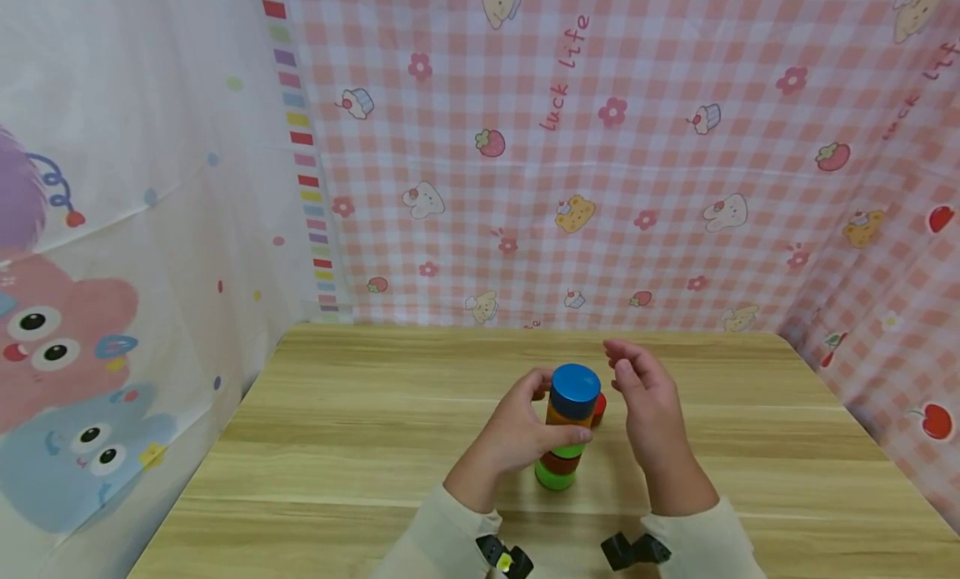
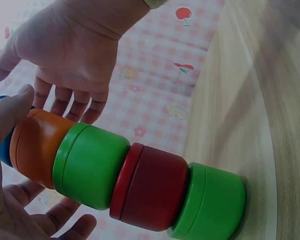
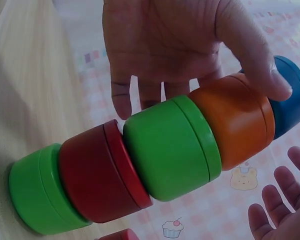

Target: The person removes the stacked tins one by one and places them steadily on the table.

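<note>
Sleeved left hand (image 1: 517, 429) grips stack (image 3: 171, 149) (multicoloured); right (image 1: 652, 408) beside.

You wear pale cream long sleeves, the left sleeve (image 1: 442, 539) and the right sleeve (image 1: 708, 539) both of plain, matt-looking cloth with soft creases, ending at the wrists. Your left hand (image 1: 517, 429) and right hand (image 1: 651, 408) are bare. At the left cuff sits a small black device (image 1: 491, 550) of blocky parts, marked by a bright yellow spot (image 1: 505, 562); at the right cuff, a similarly angular black unit (image 1: 619, 551).
</note>
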Demonstrator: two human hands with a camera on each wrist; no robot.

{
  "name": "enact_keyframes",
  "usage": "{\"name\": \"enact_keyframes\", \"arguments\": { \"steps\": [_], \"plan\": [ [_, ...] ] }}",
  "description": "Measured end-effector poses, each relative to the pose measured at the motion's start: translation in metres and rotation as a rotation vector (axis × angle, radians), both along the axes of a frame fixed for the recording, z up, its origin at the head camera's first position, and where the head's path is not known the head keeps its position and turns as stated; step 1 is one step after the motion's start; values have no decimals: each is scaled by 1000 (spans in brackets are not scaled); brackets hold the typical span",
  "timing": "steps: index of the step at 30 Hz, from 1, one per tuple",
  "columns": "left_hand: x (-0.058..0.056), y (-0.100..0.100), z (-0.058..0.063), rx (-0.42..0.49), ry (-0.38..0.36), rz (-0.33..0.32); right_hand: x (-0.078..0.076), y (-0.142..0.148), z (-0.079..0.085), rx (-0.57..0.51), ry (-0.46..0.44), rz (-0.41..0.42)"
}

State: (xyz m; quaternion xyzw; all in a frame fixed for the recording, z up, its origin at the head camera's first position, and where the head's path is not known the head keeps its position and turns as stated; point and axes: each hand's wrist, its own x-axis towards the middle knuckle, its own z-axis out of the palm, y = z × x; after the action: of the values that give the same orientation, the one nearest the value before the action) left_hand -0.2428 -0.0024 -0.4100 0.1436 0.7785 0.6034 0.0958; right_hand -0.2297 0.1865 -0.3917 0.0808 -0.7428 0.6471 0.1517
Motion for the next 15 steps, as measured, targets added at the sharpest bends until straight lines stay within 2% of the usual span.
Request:
{"name": "enact_keyframes", "arguments": {
  "steps": [7, 15],
  "plan": [
    [-2, 1, -3, -1, -8, -5, 2, -4, 1, 42, 18, 17],
    [-2, 0, -4, -12, 5, -8, 2, -4, -2, 122, 47, 98]
  ]
}}
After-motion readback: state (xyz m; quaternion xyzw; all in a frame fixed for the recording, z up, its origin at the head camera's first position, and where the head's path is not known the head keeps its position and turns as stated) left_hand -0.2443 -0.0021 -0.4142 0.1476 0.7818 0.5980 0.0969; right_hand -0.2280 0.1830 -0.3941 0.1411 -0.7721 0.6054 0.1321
